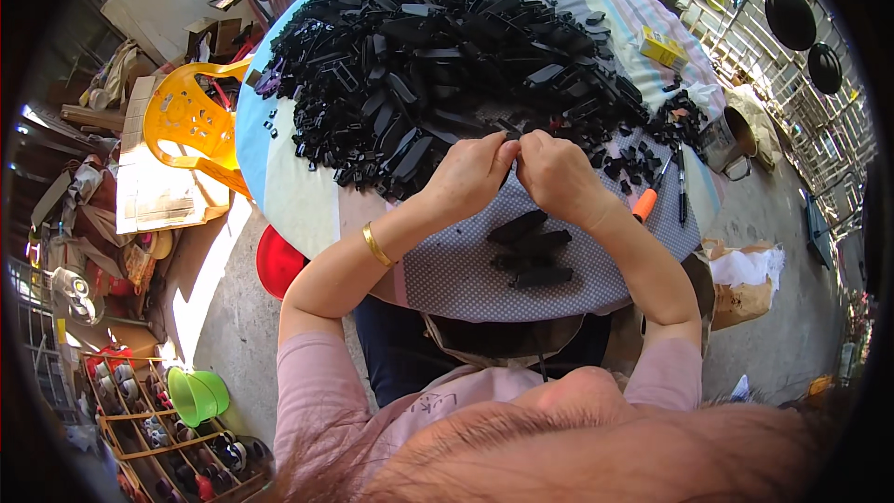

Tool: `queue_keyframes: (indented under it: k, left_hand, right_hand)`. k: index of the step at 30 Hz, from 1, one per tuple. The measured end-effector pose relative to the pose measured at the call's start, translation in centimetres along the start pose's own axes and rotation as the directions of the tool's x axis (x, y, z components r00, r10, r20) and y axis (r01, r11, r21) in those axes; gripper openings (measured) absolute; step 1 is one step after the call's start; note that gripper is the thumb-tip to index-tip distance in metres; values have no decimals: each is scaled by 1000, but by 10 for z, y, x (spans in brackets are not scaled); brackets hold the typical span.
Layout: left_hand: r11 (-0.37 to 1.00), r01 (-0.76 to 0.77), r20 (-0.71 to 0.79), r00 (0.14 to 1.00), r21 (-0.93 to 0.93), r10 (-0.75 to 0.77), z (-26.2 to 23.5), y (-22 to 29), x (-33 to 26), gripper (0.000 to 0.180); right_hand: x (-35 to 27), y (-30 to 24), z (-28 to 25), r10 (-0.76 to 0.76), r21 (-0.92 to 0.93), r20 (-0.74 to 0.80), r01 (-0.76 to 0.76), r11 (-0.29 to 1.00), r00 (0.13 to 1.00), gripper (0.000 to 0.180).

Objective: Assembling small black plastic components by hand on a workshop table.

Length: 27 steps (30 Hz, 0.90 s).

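Observation:
My left hand and my right hand meet over the near middle of the round table. Fingers of both are closed in a pinch on a small black plastic part, mostly hidden by the fingertips. Just beyond them rises a wide heap of black plastic pieces, long flat ones mixed with tiny ones. Several elongated black pieces lie in a short row on the dotted cloth, close to my body and between my forearms.
Right of my right hand lie an orange-handled screwdriver and a black pen. A metal mug and a yellow box are near the table's right edge. Left stand a yellow chair, a red stool and a green bucket.

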<state>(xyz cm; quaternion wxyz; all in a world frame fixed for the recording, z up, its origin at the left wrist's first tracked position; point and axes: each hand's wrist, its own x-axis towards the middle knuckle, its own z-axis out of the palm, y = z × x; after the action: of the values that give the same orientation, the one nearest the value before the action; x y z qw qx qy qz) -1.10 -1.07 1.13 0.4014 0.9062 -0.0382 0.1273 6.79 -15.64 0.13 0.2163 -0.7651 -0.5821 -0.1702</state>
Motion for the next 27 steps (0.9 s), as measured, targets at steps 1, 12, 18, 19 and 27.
queue_keyframes:
  k: [1,12,18,19,27]
  left_hand:
    - [1000,-14,-57,998,3,14,2,-1,-2,26]
    - [696,439,291,898,-568,-329,4,-18,13,40]
    - [656,388,385,909,-647,-158,5,-18,8,41]
    - [656,389,388,908,-647,-155,6,-18,8,41]
    - [945,-52,293,944,-322,152,9,-9,0,36]
  right_hand:
    - [0,-2,2,11,-64,-36,-13,998,999,10]
    - [5,22,-34,287,260,137,-314,913,948,31]
    - [2,40,-14,239,698,170,-287,656,956,32]
    - [1,40,-13,222,743,159,-265,614,962,30]
    - [-7,79,-34,472,578,145,-462,673,870,32]
